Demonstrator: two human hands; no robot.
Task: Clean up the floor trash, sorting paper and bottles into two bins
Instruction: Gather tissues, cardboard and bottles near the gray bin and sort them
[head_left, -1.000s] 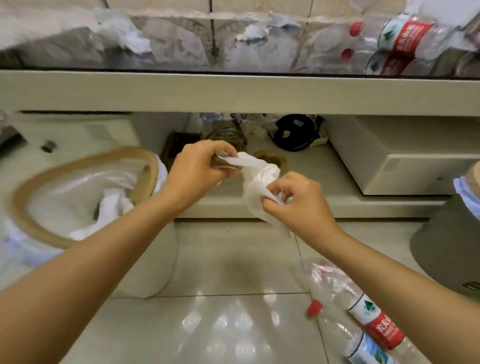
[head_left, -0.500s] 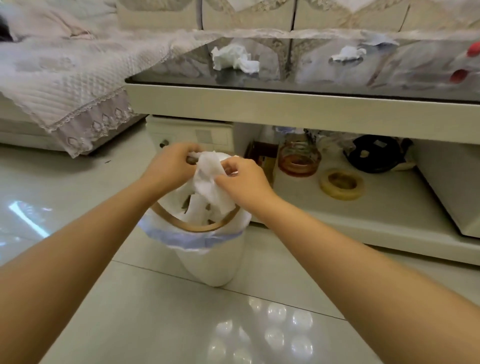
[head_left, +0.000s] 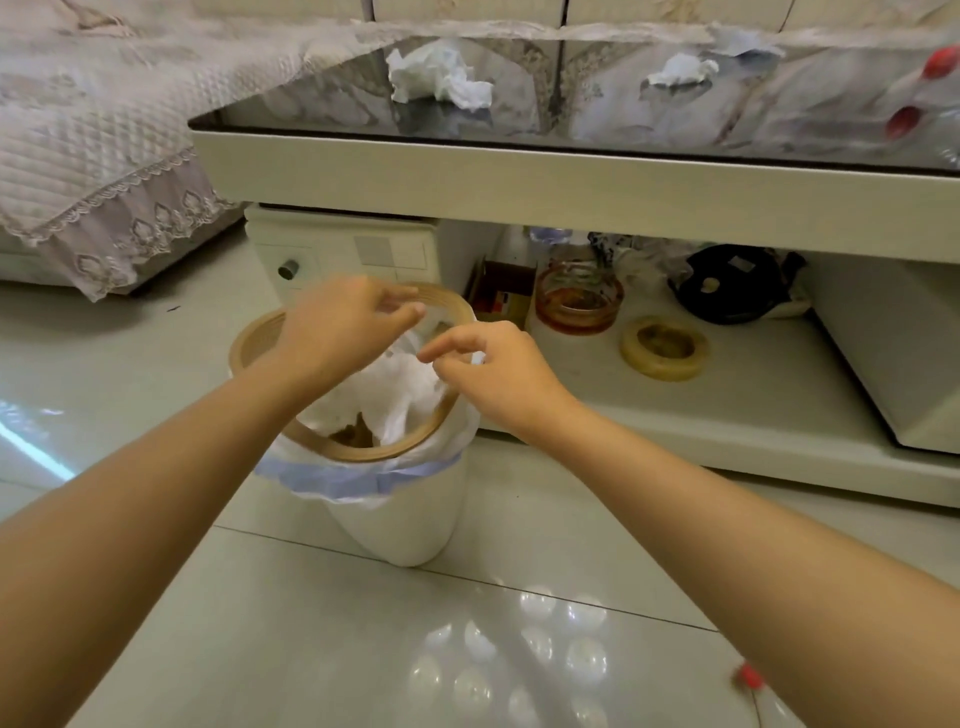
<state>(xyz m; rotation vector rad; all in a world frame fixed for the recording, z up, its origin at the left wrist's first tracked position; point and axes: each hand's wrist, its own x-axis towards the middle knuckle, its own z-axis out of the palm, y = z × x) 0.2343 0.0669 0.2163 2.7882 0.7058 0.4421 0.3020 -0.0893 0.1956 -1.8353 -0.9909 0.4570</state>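
Head view showed my left hand (head_left: 343, 332) and right hand (head_left: 498, 371) both loose and holding nothing, just above the paper bin (head_left: 400, 514) in the middle; the paper (head_left: 400, 387) lay straight below them, inside.

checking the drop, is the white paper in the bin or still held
In the bin: the white paper lies inside the bin under its rim; left hand and right hand hover above, fingers loose, gripping nothing.

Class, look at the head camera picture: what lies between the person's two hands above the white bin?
In the head view, white crumpled paper lies in the bin between the left hand and right hand, below their fingers.
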